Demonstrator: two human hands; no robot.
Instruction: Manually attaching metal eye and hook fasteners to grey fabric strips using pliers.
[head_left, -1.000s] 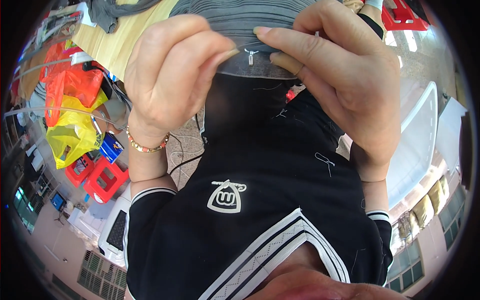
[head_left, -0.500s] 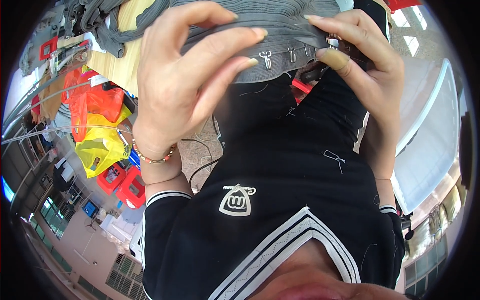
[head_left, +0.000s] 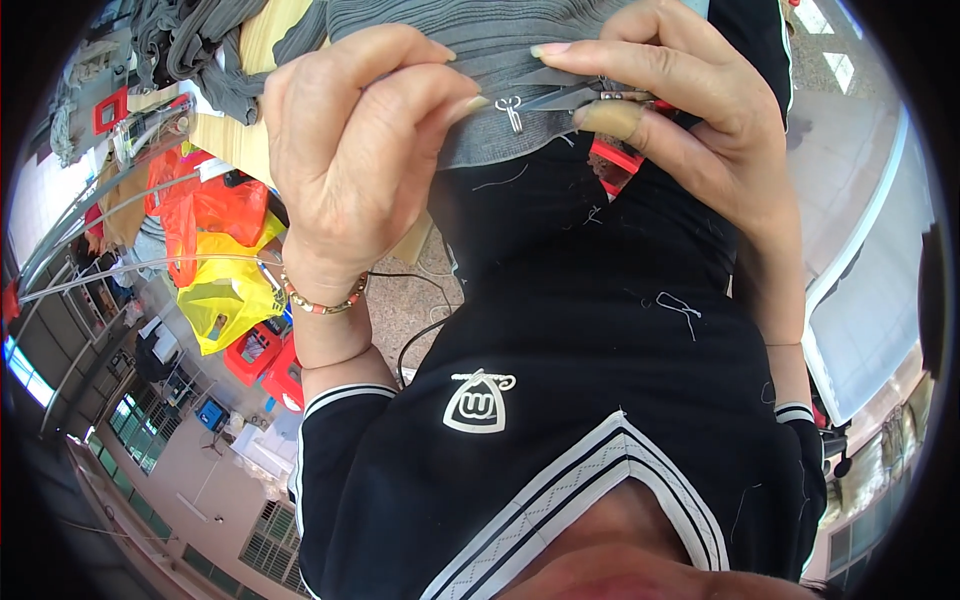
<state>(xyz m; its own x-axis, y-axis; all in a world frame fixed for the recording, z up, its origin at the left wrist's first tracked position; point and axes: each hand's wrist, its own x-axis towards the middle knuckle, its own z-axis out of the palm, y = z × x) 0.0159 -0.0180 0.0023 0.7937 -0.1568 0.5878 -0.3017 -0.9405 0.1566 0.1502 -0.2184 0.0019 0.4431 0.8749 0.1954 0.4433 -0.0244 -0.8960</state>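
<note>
Raised closer to the camera since the earlier frame, a grey ribbed garment (head_left: 500, 60) is held stretched at chest height, above a black top (head_left: 560, 330) worn by the person. Its hem is pinched shut between thumb and fingers of the left hand (head_left: 360, 160). The right hand (head_left: 690, 120) is closed on small thread snips (head_left: 575, 97), whose tips are set beside a metal hook (head_left: 512, 110) sewn at the hem. The knit looks soft, light and stretchy; it is judged best gripped at the edge, close to the hook.
</note>
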